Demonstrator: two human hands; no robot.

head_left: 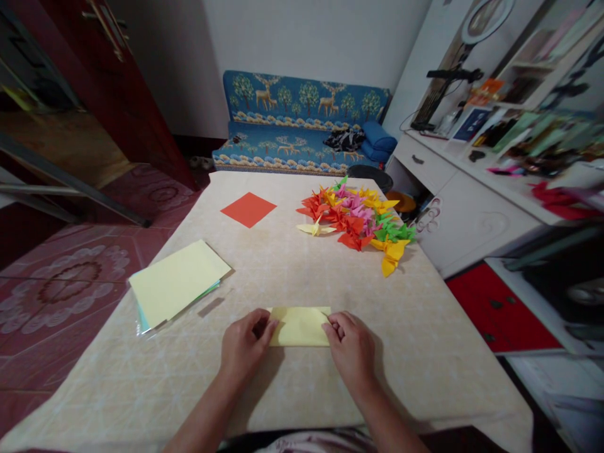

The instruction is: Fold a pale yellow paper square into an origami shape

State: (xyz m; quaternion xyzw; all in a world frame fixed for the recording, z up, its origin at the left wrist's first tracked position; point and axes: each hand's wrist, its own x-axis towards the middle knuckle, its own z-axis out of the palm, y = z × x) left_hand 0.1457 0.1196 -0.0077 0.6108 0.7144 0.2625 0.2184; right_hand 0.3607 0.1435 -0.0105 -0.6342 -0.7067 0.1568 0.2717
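Observation:
A folded yellow paper (299, 326) lies flat on the cream table (283, 264) close to the near edge. My left hand (245, 346) pinches its left end with bent fingers. My right hand (352, 346) pinches its right end the same way. Both hands rest on the tabletop on either side of the paper.
A stack of pale yellow sheets (177, 280) in a clear wrapper lies to the left. A red square sheet (248, 209) sits further back. A heap of colourful folded paper cranes (358, 217) is at the back right. A white cabinet (467, 207) stands to the right, a blue sofa (302, 126) behind.

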